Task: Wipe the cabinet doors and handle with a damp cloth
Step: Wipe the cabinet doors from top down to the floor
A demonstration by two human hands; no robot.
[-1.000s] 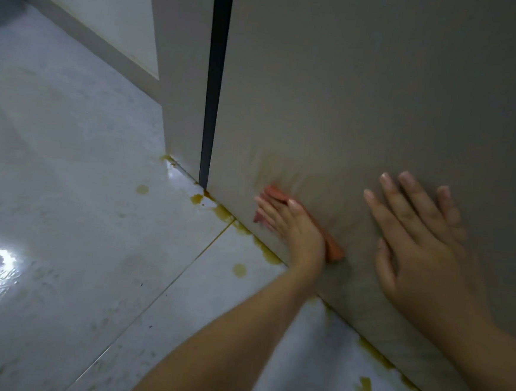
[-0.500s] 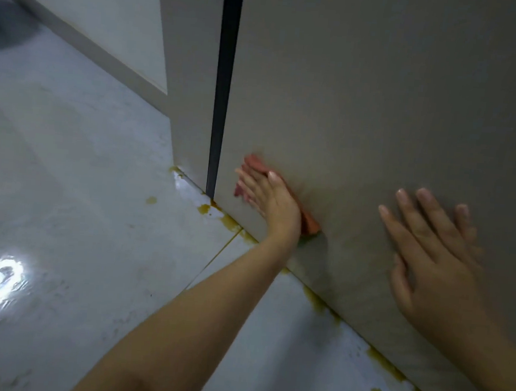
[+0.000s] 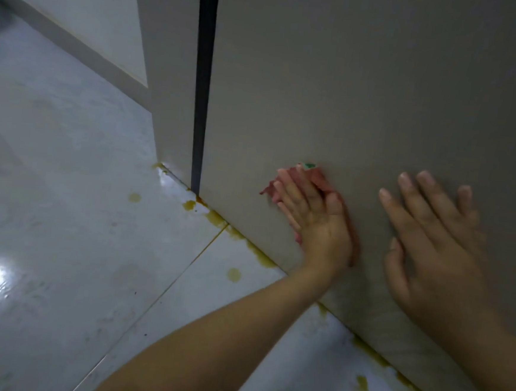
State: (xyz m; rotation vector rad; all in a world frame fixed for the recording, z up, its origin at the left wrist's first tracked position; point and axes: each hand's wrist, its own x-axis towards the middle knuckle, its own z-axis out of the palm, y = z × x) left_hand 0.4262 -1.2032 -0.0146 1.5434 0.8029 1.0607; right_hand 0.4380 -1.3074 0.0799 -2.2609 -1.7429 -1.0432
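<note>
Two bare forearms are seen, with no sleeves, cuffs or gloves worn on them. The left hand and the right hand are uncovered, and no rings, watch or bracelets are seen on the fingers or wrists. The fingernails are kept short and are left unpainted. The right hand is slightly blurred.

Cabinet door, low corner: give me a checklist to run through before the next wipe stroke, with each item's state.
1. Cloth flat under the left hand: ok.
2. Right hand braced flat on the cabinet door: ok.
3. Cloth damp: cannot tell.
4. Floor along the door's base free of yellow spots: not ok.
5. Handle wiped: cannot tell, no handle in view.
</note>
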